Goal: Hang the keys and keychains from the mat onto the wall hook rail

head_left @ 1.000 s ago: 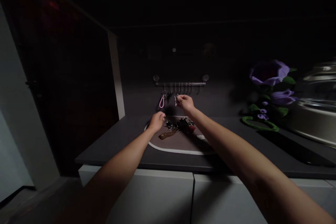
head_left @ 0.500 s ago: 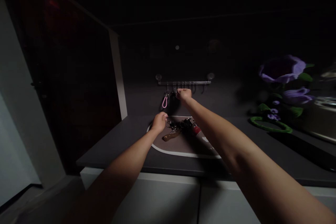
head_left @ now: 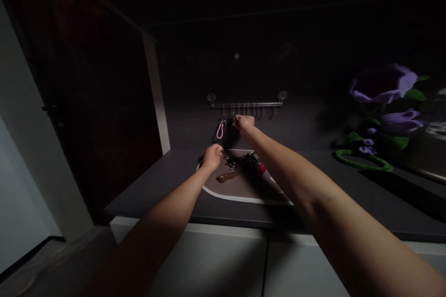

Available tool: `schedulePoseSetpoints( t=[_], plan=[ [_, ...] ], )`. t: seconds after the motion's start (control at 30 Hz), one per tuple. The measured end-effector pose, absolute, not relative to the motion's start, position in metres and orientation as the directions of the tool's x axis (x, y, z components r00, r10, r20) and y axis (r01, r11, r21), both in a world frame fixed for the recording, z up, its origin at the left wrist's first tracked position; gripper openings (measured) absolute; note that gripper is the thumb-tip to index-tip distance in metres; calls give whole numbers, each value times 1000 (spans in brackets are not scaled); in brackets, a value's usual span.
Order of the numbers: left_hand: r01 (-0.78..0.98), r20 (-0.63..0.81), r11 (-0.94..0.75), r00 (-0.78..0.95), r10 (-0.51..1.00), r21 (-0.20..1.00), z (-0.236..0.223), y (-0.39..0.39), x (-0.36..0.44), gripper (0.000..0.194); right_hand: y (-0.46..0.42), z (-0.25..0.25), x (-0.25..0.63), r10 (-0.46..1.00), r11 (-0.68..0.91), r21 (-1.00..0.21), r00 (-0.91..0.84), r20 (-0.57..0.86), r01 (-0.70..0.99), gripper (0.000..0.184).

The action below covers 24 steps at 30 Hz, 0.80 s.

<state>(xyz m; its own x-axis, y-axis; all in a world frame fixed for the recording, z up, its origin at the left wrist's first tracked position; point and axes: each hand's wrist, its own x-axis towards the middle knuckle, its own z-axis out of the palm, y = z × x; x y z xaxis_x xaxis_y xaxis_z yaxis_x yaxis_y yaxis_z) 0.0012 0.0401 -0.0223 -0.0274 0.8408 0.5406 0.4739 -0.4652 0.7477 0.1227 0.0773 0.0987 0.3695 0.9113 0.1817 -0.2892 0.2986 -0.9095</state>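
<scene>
My right hand (head_left: 245, 122) is raised to a clear hook rail (head_left: 247, 104) on the dark wall. Its thumb and fingers pinch a small dark metallic bunch, which looks like keys (head_left: 233, 119), just below the hooks. Left of it a pink loop strap (head_left: 219, 130) hangs from the rail. My left hand (head_left: 212, 157) hovers over the left edge of a brown mat with a white rim (head_left: 237, 198), fingers curled in and nothing visible in them. On the mat lie a pile of dark keys (head_left: 249, 159), a brown handle-shaped piece (head_left: 228, 176) and a red item (head_left: 261, 168), partly behind my right forearm.
The mat rests on a dark countertop (head_left: 149, 185) above white cabinet fronts (head_left: 216, 260). To the right stand purple artificial flowers (head_left: 400, 86) with a green ring base (head_left: 362, 161), beside a metallic vessel (head_left: 432, 148). A dark door with a handle (head_left: 50, 108) is at left.
The whole scene sits slightly higher in view as the camera shifts. Both hands keep nearly the same places, the right one still at the hooks and the left one above the mat.
</scene>
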Motion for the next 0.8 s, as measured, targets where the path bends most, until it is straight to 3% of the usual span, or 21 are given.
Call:
schedulePoseSetpoints(
  t=[0.33,0.8],
  plan=[
    [439,515,-444,-51,855,781,-27,46,0,19,77,86,128,929,321,-914,269,253,-250,23],
    [468,500,-433,-21,866,770,-31,49,-1,17,87,80,130,933,309,-923,259,248,-230,16]
  ],
)
